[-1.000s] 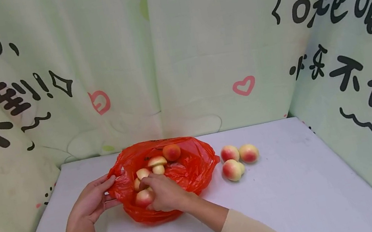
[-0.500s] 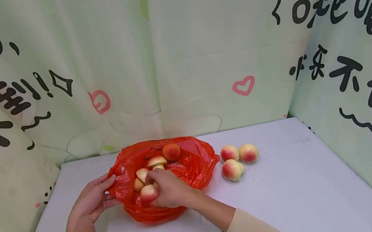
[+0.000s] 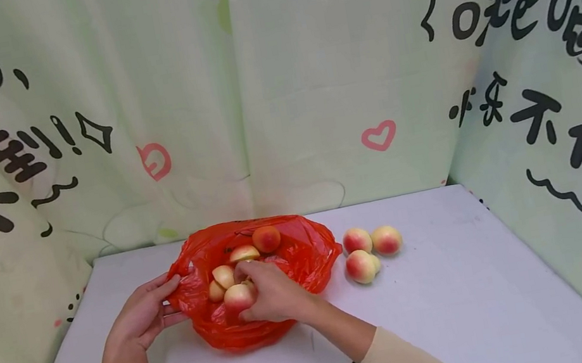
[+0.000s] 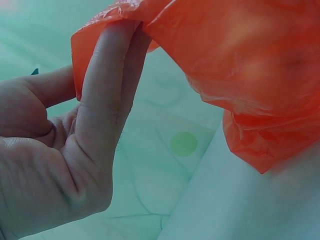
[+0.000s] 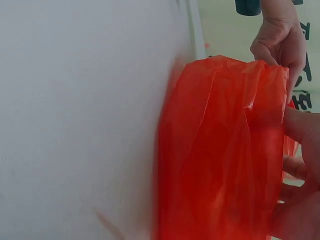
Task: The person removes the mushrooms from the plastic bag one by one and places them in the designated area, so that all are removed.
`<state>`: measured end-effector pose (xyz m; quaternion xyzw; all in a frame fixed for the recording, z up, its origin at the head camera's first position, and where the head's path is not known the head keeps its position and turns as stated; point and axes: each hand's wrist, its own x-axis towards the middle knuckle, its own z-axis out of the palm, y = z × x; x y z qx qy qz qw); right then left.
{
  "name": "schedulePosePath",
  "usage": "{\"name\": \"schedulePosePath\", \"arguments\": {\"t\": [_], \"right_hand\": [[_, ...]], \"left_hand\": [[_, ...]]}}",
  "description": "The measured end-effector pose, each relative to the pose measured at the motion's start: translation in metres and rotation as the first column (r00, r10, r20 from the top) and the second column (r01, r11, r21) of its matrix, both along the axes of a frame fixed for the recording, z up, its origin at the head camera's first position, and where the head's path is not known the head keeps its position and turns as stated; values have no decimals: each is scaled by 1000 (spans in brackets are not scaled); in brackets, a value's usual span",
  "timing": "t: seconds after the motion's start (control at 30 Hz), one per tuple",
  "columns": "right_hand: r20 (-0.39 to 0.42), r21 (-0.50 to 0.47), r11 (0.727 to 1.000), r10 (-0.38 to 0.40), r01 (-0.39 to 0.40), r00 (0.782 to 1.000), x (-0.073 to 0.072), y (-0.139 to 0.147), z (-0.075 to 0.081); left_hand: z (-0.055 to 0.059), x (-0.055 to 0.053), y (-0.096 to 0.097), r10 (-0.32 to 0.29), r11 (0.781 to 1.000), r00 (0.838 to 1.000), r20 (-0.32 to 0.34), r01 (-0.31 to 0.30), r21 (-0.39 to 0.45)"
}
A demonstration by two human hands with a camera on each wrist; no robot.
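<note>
A red plastic bag lies open on the table. My left hand holds its left rim, thumb on the near face and fingers behind; the left wrist view shows the fingers under the red plastic. Inside the bag's mouth, my right hand grips a round red-and-cream mushroom-like piece between thumb and fingers. Pale pieces lie beside it, with a yellow-capped one and an orange round one farther back. In the right wrist view, the bag wall hides the held piece.
Three red-and-yellow rounded pieces sit together on the white table, right of the bag; the nearest has a pale stub. A pale printed curtain stands behind the table and along both sides.
My right hand has closed around the red-and-cream piece and shifted it slightly right within the bag. My left hand stays on the rim.
</note>
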<state>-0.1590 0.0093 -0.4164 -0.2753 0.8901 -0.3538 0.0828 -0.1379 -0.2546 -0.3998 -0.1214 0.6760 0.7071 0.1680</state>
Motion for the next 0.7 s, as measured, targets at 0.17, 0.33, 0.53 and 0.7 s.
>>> {"name": "schedulePosePath", "arguments": {"t": [0.17,0.33,0.53,0.7], "right_hand": [[-13,-19,999,-26,26,1000,-1,6,0],[-12,-61,998,-36,35,999,-3,12,0],[-32,-78,996,-55,52,998,-5,20,1],[-26,-82,994,-69,67,997,-6,27,3]], "left_hand": [[0,1,0,-11,1000,1000,-3,11,5],[-1,0,0,-20,1000,1000,-10,20,6],[-1,-1,0,-21,1000,1000,-4,21,-7],[-2,0,1,-18,1000,1000,2,18,-12]]}}
